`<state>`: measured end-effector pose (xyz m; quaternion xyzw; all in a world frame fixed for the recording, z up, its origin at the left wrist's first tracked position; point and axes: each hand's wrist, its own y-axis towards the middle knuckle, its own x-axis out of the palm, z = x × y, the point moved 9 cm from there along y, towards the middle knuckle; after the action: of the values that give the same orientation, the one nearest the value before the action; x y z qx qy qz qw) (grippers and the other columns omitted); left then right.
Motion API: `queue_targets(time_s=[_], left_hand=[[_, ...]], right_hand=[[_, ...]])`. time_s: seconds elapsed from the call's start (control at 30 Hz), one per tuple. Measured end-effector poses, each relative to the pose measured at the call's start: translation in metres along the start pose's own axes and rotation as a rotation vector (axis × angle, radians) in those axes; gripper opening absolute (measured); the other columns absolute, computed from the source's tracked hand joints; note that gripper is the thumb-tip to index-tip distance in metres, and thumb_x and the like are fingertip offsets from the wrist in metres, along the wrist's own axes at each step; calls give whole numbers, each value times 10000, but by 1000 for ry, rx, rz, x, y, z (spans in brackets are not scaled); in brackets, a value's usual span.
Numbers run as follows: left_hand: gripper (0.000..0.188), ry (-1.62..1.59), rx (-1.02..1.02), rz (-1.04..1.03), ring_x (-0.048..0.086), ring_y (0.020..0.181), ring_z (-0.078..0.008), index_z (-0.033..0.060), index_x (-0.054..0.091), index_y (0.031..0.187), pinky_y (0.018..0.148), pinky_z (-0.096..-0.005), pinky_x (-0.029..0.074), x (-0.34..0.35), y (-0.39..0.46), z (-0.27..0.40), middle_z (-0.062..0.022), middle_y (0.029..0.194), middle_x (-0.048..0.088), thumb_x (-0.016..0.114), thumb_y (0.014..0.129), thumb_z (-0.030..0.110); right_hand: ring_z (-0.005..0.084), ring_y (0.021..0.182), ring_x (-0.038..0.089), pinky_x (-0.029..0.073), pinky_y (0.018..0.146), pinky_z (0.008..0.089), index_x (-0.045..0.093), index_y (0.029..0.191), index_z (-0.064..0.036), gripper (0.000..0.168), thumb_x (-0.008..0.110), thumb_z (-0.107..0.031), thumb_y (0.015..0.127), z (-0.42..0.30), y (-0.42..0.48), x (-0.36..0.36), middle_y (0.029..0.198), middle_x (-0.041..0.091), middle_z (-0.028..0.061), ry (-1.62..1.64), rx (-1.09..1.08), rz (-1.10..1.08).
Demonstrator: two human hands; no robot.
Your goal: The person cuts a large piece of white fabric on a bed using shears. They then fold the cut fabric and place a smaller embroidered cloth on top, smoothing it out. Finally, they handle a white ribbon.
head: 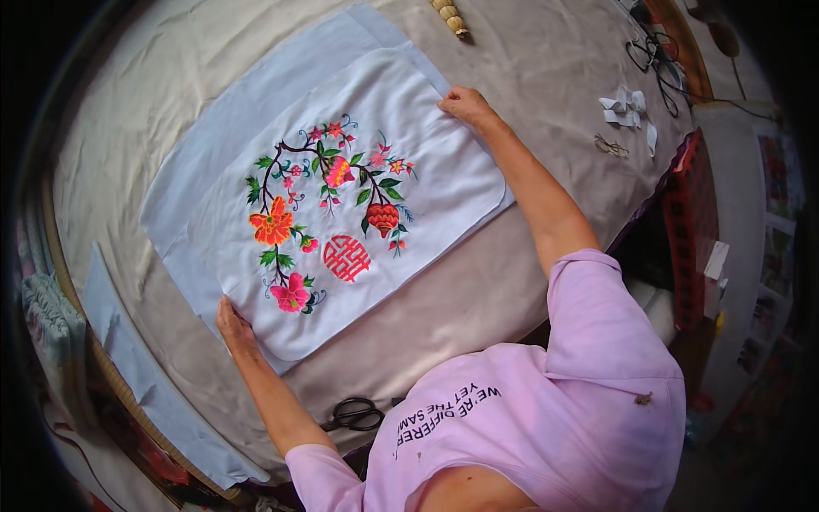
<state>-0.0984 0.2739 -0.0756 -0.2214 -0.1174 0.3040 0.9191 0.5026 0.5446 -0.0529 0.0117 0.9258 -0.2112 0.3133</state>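
Observation:
A white cloth (pixel 448 153) with rounded corners lies in front of me, embroidered with flowers, leafy stems and a round red emblem (pixel 346 258). Beneath it is a larger pale blue-white fabric sheet (pixel 256 96), showing mostly along the far and left sides. My right hand (pixel 467 105) pinches the right edge of the embroidered cloth, its fingers closed together. At the near left edge my left hand (pixel 235 325) grips the same cloth; some of its fingers are hidden. Whether either hand also holds the lower sheet, I cannot tell.
A beige cloth (pixel 499 281) covers the table. Black-handled scissors (pixel 357 414) lie by its near edge. A pale fabric strip (pixel 153 384) runs along the left rim. White scraps (pixel 624 107), a thin cord (pixel 610 146) and black cables (pixel 659 61) lie at right; a woven straw piece (pixel 451 18) lies beyond.

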Motion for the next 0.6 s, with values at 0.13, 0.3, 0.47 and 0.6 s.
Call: queue_targets(time_s=[0.13,0.3,0.47,0.6], left_hand=[[203,6,23,7,538,836,-141,-10,539,913,757,-246,431,-3,1,1,-69,907,569,477,845,171],[198,11,7,27,537,831,-134,-8,540,913,751,-240,431,-8,3,-2,-62,900,568,481,843,167],[197,21,-8,55,537,831,-128,1,536,921,742,-231,432,-10,1,-2,-60,901,570,481,844,174],[206,-7,-35,-11,542,839,-130,7,528,934,735,-233,436,1,-3,1,-64,905,572,483,846,188]], right_hand=[[154,680,559,433,645,272,602,747,-65,220,624,-260,649,-11,-9,-6,701,601,58,-41,-67,74],[191,705,574,440,656,295,601,755,-68,231,599,-279,661,-12,-9,-9,717,605,77,-116,-151,136],[250,722,573,443,661,333,591,737,-60,208,572,-257,675,-15,-9,-9,741,604,111,-204,-200,207],[236,681,564,441,638,321,585,715,-60,185,560,-240,680,-15,-8,-11,707,594,101,-273,-266,310]])
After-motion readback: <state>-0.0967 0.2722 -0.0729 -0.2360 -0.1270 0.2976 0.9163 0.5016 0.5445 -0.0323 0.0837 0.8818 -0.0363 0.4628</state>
